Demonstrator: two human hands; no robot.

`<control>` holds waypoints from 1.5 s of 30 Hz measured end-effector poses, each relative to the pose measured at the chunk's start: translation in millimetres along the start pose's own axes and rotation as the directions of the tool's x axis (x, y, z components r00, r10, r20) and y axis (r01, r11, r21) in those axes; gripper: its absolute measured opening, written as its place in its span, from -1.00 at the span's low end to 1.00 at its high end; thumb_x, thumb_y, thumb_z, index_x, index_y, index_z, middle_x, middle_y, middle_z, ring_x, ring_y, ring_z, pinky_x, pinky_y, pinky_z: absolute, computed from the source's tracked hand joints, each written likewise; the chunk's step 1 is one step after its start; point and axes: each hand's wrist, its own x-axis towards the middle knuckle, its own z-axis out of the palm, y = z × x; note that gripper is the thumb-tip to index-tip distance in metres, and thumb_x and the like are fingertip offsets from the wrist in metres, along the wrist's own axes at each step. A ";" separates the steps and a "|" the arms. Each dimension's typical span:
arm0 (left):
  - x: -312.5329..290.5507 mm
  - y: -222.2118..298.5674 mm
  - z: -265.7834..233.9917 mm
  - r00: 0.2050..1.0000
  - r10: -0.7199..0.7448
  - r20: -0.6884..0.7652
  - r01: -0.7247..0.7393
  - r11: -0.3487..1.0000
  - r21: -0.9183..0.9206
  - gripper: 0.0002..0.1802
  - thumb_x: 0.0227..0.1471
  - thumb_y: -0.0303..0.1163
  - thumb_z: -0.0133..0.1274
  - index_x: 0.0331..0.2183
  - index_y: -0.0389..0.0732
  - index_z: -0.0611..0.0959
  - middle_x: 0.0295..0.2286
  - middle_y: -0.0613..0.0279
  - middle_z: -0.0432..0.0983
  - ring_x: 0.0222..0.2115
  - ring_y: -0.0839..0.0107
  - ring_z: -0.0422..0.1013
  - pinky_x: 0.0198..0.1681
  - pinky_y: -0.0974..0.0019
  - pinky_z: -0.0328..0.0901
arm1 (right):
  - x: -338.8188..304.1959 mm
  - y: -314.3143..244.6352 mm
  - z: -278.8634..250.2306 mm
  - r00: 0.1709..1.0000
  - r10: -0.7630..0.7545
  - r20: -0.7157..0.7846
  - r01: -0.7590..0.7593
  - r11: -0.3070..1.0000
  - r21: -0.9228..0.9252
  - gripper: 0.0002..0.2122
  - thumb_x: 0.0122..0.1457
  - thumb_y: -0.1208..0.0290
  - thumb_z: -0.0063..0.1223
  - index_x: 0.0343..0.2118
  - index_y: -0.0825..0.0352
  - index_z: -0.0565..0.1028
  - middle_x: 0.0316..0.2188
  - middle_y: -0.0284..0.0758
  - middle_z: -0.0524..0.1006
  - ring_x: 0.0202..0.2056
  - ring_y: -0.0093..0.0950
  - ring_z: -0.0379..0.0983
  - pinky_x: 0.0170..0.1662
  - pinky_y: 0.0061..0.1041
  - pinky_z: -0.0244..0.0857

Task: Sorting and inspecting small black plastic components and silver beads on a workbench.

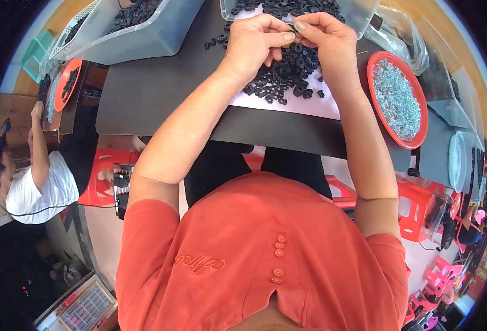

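Where the dark tabletop fills the upper middle of the head view, its near edge runs across just above the person's lap. A clear plastic bin of black parts stands at the far left of the tabletop, and a second clear bin, also holding black parts, stands at the far edge in the middle. A red round tray heaped with small silvery metal pieces sits at the right edge. A pale sheet lies on the tabletop near the middle, toward the near edge, and carries a loose pile of black ring-shaped parts.

Both hands are raised over that pile, close together and touching at the fingertips. The left hand has thumb and forefinger pinched together on a small dark piece — the right hand is pinched on the same piece from the other side. The piece is held just above the pile, between the far bin and the pale sheet; its exact shape cannot be told, as the fingers cover most of it.

At the left rim of the view another person in a white shirt sits at a separate surface, with a smaller red tray by their raised hand.
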 end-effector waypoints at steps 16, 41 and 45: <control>-1.6 -0.2 1.1 1.000 -0.029 -0.007 0.028 0.995 -0.092 -0.89 0.04 -0.52 0.15 -0.35 -0.35 0.63 -0.55 0.25 0.55 -0.65 0.61 0.40 -0.70 0.56 0.22 | -6.6 3.6 12.0 0.996 0.075 -0.043 -0.058 0.951 0.305 -0.92 0.13 0.53 0.16 -0.35 0.43 0.59 -0.48 -0.35 0.58 -0.48 -0.66 0.45 -0.39 -0.72 0.32; -1.6 -1.5 3.1 0.991 0.124 -0.059 -0.115 0.984 0.136 -0.92 -0.02 -0.52 0.21 -0.37 -0.25 0.66 -0.56 0.36 0.53 -0.65 0.67 0.35 -0.71 0.58 0.20 | -10.3 9.4 12.6 0.997 -0.041 -0.068 0.048 0.993 0.104 -0.90 0.14 0.50 0.12 -0.37 0.44 0.55 -0.53 -0.35 0.54 -0.51 -0.61 0.44 -0.41 -0.67 0.31; -1.9 -1.2 2.9 0.998 0.034 -0.056 -0.029 0.996 0.079 -0.92 -0.02 -0.54 0.20 -0.38 -0.27 0.66 -0.58 0.36 0.52 -0.66 0.67 0.34 -0.72 0.57 0.19 | -7.5 18.2 8.6 0.962 -0.270 -0.044 0.256 0.945 -0.203 -0.89 0.09 0.49 0.14 -0.38 0.43 0.56 -0.58 -0.36 0.53 -0.51 -0.63 0.41 -0.42 -0.63 0.26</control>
